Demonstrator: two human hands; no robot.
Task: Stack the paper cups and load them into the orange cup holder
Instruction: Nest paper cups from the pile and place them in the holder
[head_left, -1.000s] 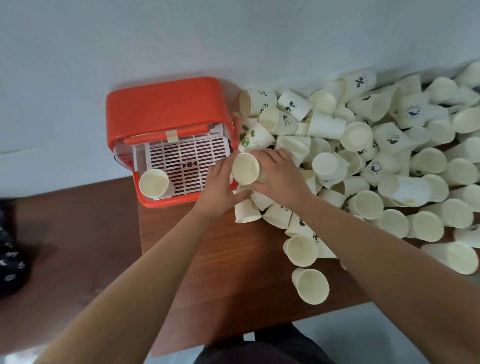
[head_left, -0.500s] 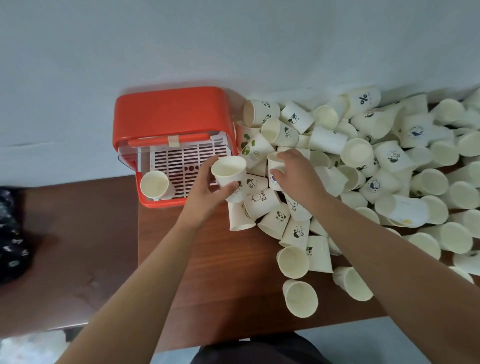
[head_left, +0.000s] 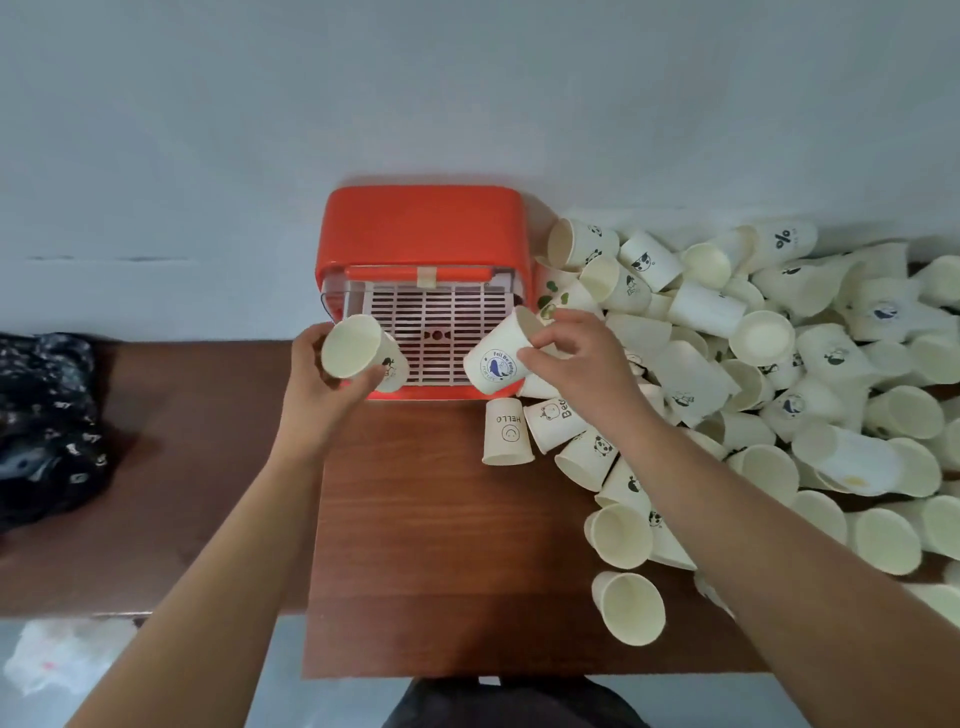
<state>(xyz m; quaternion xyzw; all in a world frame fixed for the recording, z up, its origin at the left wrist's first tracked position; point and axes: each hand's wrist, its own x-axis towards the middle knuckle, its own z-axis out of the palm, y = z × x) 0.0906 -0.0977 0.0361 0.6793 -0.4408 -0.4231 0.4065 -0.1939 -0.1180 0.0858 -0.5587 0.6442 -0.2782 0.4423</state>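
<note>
Centrally, the left hand (head_left: 332, 387) grips a plain cream paper cup (head_left: 353, 347), fingers and thumb curled round its wall and its open mouth turned toward the camera. Well to the right of that grip, and apart from it, the right hand (head_left: 576, 364) pinches the rim of a white paper cup bearing a round blue whale badge (head_left: 496, 358). This cup is tilted, with its base pointing toward the left hand's grip. Just beyond and between the two grips stands the orange plastic cup holder with a rounded lid (head_left: 423, 231); its white slatted grille (head_left: 439, 325) shows in the gap between the held cups. Nearer the camera than the right grip, a white cup printed HELLO (head_left: 506, 431) sits on the brown wooden tabletop (head_left: 441, 545). To the right of the right grip spreads a loose heap of cream paper cups (head_left: 779, 364), lying at all angles. Far to the left of the left grip lies a dark patterned cloth (head_left: 47, 415).
</note>
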